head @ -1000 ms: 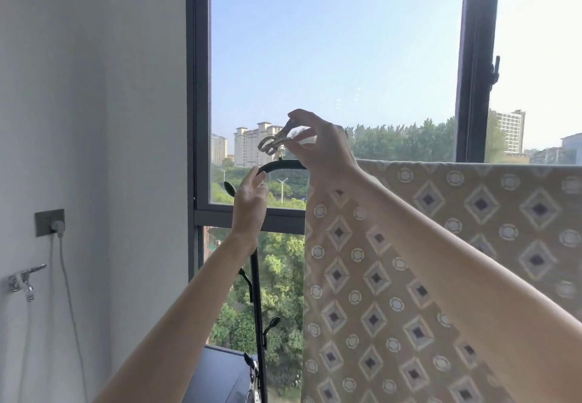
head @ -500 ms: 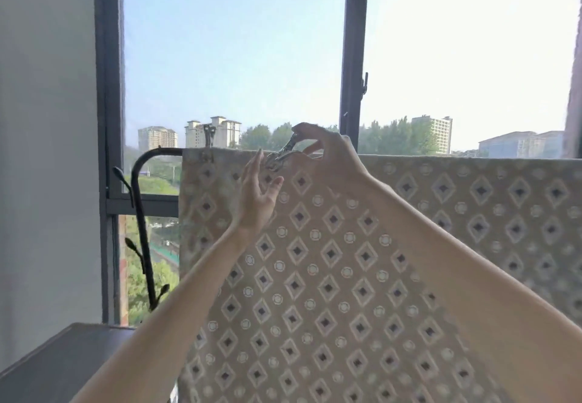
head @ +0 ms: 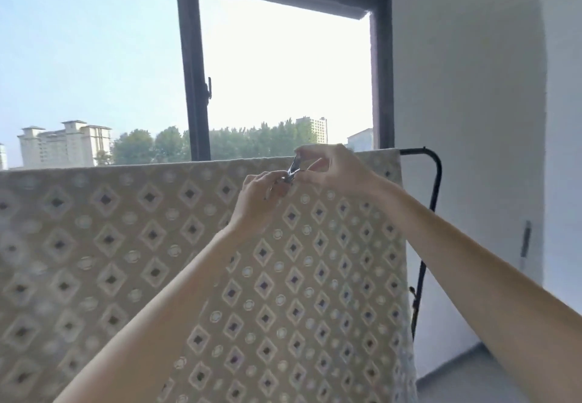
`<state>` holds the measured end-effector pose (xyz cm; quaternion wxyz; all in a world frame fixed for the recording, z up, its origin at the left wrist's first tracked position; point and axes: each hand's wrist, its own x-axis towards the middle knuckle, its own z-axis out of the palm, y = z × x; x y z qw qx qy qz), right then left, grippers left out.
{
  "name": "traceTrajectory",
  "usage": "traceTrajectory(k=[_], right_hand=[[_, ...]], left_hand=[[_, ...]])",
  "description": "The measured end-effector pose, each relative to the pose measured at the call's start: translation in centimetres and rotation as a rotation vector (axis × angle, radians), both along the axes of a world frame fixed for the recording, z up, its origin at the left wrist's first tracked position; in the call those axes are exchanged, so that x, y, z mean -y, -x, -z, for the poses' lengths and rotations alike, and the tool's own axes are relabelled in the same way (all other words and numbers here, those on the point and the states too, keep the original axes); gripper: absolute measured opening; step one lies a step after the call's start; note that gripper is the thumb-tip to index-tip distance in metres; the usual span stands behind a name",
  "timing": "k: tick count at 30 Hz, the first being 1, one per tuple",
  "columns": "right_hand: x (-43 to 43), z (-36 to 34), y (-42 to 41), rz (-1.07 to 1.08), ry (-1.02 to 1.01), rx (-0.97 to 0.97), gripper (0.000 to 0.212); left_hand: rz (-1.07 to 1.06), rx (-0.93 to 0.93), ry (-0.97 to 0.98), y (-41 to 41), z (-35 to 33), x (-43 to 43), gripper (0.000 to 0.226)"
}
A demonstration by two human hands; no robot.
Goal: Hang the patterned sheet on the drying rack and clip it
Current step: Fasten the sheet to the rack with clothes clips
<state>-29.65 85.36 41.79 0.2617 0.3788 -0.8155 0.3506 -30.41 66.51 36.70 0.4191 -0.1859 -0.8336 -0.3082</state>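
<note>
Room: a dark-framed window (head: 192, 87) looks out on trees and tower blocks, with a white wall (head: 466, 87) to its right.
Sheet: the patterned sheet (head: 157, 245) is already draped over the top bar, hanging flat with its upper fold running level across the view.
Clip: a small metal clip (head: 293, 170) is held just at the sheet's top fold, near the right end and tilted; the blur hides whether its mouth is already over the cloth.
Rack: only the right end of the black drying rack (head: 437, 182) shows, bending down just beside the sheet's edge.
Step in hand: clipping, I judge, since the hanging looks finished.
How to do it well: squeeze the clip wide, push it down over both cloth and bar so it bites the tube and not just the fabric, and keep the fold flat beneath it until the clip is let go.
Right hand: the right hand (head: 334, 168) pinches the clip's upper end between thumb and forefinger, its other fingers loosely bent.
Left hand: the left hand (head: 260, 196) lies against the sheet, its curled fingers apparently gripping the clip's lower end.
</note>
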Motion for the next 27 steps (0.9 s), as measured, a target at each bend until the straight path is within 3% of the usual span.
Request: traceTrajectory(k=[10,13,16,23,27], right_hand=[[-14.7,0.4,9.4,0.284,-0.031,-0.116,0.053],[-18.1,-0.3,13.3,0.335,-0.033,-0.154,0.05],[-21.1,-1.0,16.6,0.367,-0.042,-0.181,0.049],[-25.3,-2.7,22.8,0.388,-0.048,-0.268,0.04],[-25.3,-3.6,25.8,0.355,-0.029,-0.293,0.037]], left_hand=[[0.163,-0.037,0.097,11.4,-1.6,-14.4,0.028],[0.162,-0.062,0.134,15.7,-2.6,-16.9,0.041],[0.061,-0.088,0.19,20.0,-4.2,-18.6,0.046],[-0.281,-0.135,0.277,28.1,-5.0,-21.8,0.032],[-0.372,-0.229,0.269,30.0,-5.0,-22.6,0.03]])
